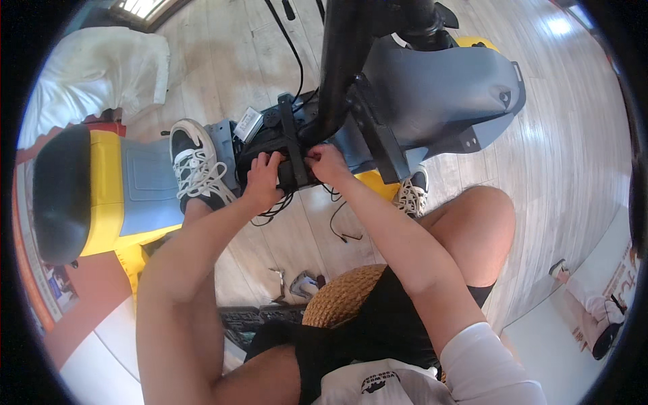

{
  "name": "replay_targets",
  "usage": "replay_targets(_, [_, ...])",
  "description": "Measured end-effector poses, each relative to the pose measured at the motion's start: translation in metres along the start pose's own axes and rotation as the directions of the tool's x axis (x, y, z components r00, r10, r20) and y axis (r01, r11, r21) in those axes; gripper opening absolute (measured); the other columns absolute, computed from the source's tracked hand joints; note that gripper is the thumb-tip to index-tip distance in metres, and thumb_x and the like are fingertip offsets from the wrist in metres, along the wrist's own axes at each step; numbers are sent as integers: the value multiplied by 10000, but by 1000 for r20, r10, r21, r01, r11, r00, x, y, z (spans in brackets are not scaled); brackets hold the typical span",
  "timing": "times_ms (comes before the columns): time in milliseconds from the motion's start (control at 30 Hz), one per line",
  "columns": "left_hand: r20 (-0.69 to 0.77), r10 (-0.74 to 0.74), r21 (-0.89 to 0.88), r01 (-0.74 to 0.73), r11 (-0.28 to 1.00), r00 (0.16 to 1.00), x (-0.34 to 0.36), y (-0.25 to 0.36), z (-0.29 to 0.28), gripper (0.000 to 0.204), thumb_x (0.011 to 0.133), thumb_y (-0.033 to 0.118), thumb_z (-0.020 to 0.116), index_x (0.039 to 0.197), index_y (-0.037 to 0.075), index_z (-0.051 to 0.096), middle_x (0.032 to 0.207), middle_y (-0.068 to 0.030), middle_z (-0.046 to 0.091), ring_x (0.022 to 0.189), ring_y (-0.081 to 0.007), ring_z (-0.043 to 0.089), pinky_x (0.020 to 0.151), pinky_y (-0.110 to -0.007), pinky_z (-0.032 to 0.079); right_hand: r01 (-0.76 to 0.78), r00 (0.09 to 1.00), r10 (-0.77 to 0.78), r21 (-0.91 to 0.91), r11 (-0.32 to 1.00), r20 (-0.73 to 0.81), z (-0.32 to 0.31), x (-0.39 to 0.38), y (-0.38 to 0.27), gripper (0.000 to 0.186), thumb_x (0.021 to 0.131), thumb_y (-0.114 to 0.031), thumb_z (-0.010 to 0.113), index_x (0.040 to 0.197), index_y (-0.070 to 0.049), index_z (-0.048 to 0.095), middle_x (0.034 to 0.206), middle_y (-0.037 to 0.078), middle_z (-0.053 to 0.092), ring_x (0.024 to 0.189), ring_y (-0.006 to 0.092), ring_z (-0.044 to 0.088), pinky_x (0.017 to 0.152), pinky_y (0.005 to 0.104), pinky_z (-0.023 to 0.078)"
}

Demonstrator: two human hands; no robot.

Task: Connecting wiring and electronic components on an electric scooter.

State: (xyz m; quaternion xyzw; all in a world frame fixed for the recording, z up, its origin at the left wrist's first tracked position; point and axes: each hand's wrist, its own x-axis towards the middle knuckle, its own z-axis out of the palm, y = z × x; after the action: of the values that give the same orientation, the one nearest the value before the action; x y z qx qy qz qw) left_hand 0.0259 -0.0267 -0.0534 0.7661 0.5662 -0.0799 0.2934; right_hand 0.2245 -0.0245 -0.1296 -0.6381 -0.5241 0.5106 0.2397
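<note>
A partly opened electric scooter with a grey and yellow body [145, 177] lies crosswise in front of me. In its middle sits an open bay with a black box [260, 145], cables and a black bracket strap [291, 135]. My left hand [264, 181] rests on the near side of the box, its fingers slightly apart and bent over it. Just right of the strap, my right hand [327, 164] has its fingers curled together beside the bay; what they pinch is hidden. Black cables [273, 209] hang out below my hands. A small silver box with a label [248, 124] lies beside the black box.
A thick black steering column [344, 67] rises right of the bay, beside a large grey front panel [442, 98]. A black seat [62, 194] is at the left. I sit on a woven stool [344, 295]; tools [305, 284] lie nearby on the wooden floor.
</note>
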Motion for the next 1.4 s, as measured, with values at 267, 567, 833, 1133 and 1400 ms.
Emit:
replay_targets(267, [-171, 20, -221, -58, 974, 985, 0, -1, 12, 743, 593, 11, 781, 1276, 60, 491, 1123, -211, 477, 1099, -444, 493, 970, -473, 453, -154, 986, 126, 325, 933, 106, 1, 6, 13, 134, 849, -62, 747, 969, -13, 713, 853, 117, 734, 830, 193, 708, 777, 318, 534])
replay_targets(567, [-179, 60, -328, -117, 937, 982, 8, 6, -1, 570, 544, -7, 789, 1062, 55, 559, 1060, -182, 514, 1037, -422, 542, 903, -440, 484, -72, 991, 66, -44, 996, -117, -9, -7, 7, 167, 781, -52, 821, 903, -50, 706, 830, 90, 732, 751, 211, 703, 740, 338, 547])
replay_targets(833, [-214, -5, -308, -62, 949, 977, 8, 5, 9, 625, 507, 27, 805, 1088, 94, 586, 1086, -157, 521, 1061, -410, 537, 946, -471, 468, 91, 992, -108, -223, 971, -68, -10, -3, 5, 85, 793, -62, 742, 876, -48, 733, 850, 167, 729, 820, 323, 714, 748, 383, 552])
replay_targets(1133, [-233, -23, -292, -48, 955, 972, 7, 7, 11, 678, 477, 28, 833, 1115, 73, 606, 1082, -151, 510, 1062, -384, 547, 958, -416, 479, -22, 995, 16, 52, 998, 100, -20, -7, 4, 114, 860, -25, 633, 924, -12, 727, 855, 133, 734, 807, 249, 718, 738, 353, 553])
replay_targets(1400, [-142, -10, -370, -44, 928, 990, 11, 2, 10, 661, 513, 9, 800, 1136, 35, 581, 1095, -169, 498, 1056, -380, 551, 951, -399, 486, -332, 914, 150, 481, 811, 377, -36, -9, 4, 418, 926, 30, 632, 1341, -5, 594, 1068, 145, 681, 770, 189, 705, 699, 292, 626])
